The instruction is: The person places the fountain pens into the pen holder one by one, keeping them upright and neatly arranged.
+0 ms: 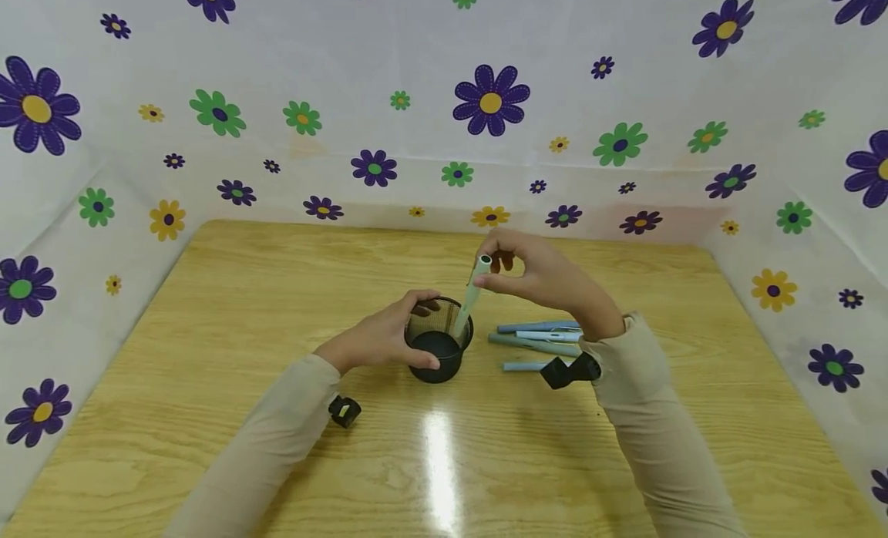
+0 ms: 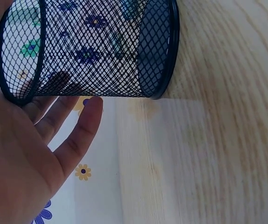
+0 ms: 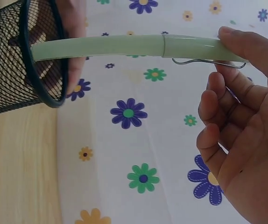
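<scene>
A black mesh pen holder (image 1: pixel 435 361) stands upright on the table. My left hand (image 1: pixel 380 336) grips it near the rim, thumb on the near side and fingers round the far side; in the left wrist view the mesh wall (image 2: pixel 92 46) lies against the fingers. Above the holder, my right hand (image 1: pixel 537 274) pinches a pale green pen (image 3: pixel 124 46) by its capped, clip-bearing end between thumb and index finger. The pen slants down, its lower tip just inside the holder's rim (image 3: pixel 31 60). The other right fingers curl loosely, off the pen.
To the right of the holder several pens lie on the wooden table (image 1: pixel 277 268): a blue one (image 1: pixel 530 327), a white-blue one (image 1: pixel 537 336), a grey-green one (image 1: pixel 527 344) and a light blue one (image 1: pixel 523 366), partly under the right wrist. A flower-printed cloth (image 1: pixel 388 68) surrounds the table.
</scene>
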Tool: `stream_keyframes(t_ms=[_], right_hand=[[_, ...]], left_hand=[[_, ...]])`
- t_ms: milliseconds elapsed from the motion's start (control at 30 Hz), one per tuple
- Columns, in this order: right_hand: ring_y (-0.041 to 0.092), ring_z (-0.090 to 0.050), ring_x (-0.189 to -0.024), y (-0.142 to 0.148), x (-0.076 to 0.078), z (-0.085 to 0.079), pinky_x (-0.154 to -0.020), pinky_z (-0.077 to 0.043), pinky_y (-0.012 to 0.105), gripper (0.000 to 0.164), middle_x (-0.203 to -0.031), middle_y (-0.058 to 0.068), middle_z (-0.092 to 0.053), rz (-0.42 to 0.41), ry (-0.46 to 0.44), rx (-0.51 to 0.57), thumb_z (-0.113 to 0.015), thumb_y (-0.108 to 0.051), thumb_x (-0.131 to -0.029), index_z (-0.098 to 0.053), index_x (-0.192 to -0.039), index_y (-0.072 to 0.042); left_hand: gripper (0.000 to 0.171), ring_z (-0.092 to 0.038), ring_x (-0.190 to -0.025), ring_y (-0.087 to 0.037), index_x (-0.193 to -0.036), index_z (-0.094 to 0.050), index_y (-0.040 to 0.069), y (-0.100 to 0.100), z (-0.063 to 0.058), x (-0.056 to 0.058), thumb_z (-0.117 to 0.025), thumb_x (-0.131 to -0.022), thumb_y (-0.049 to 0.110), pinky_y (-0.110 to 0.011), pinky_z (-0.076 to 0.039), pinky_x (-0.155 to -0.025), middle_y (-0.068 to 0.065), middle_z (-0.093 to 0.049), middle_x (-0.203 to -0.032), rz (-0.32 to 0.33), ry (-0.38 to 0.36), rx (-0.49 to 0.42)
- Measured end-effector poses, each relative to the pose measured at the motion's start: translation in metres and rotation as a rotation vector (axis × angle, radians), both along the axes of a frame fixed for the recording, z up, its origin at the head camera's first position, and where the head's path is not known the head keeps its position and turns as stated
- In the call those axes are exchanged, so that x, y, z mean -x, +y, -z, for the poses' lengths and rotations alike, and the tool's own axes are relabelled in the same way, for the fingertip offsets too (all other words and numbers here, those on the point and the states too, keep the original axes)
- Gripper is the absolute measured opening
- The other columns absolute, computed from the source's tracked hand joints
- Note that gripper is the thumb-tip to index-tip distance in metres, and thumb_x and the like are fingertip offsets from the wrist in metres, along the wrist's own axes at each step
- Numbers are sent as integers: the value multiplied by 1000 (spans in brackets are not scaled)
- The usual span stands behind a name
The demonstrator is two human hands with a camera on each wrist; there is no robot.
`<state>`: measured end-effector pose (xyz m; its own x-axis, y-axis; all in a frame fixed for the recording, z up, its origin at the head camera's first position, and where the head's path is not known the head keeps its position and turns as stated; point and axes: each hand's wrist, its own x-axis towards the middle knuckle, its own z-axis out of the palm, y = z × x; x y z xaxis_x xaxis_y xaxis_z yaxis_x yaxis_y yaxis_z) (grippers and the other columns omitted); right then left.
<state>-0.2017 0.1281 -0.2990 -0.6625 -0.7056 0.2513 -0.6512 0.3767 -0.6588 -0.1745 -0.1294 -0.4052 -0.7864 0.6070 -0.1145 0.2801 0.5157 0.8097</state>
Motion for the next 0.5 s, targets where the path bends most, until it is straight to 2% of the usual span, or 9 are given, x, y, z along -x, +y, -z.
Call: stream_keyframes(t_ms=[100,333,500], right_hand=[[18,-46,-78,-6,0,3,-69,-38,27,14,-87,3,-54,-18,-3,-11,-70,-9,-87,-60,-97,-7],[24,-50,-79,-16,-1,14,-70,-39,30,15,-87,4,-55,-33,-36,-72,-69,-10,-88,-58,-98,-8],[22,-50,-78,-18,-1,26,-70,-41,34,15,-86,3,-55,-35,-48,-111,-69,-14,-89,-59,-98,-9]], left_hand=[[102,-38,-137,-27,-152,-19,15,0,-1,1,-81,-76,43,-49,-32,-112,-6,-40,-147,1,-4,-9],[101,-38,-138,-26,-152,-19,16,0,-2,2,-81,-76,41,-48,-33,-112,-5,-39,-148,0,-20,-9],[99,-37,-138,-26,-152,-19,15,0,-3,1,-80,-77,39,-48,-32,-113,-6,-39,-149,5,-38,-11]])
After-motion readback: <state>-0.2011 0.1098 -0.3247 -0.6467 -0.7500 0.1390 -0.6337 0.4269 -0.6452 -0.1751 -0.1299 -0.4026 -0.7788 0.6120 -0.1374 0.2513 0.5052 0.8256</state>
